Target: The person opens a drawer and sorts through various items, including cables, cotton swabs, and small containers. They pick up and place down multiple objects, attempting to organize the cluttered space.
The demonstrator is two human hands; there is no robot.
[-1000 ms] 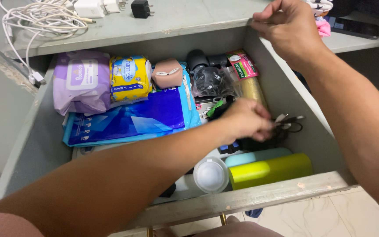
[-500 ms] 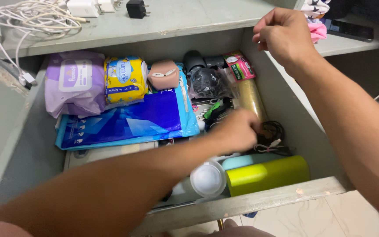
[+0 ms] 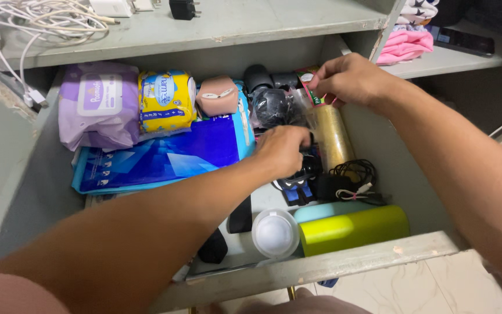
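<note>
left hand curled, right hand pinching

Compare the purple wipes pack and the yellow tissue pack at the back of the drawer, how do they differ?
The purple wipes pack is wider and slumped, with a white flap label on top; the yellow tissue pack is smaller, plumper and printed in blue. The purple one sits at the drawer's left wall, the yellow one just right of it, touching. Both are soft plastic packs, away from both hands.

1. Just one view here, a head cam looking steeply down into an open drawer.
2. Pretty close, forearms fill the lower frame, both hands near centre.
</note>
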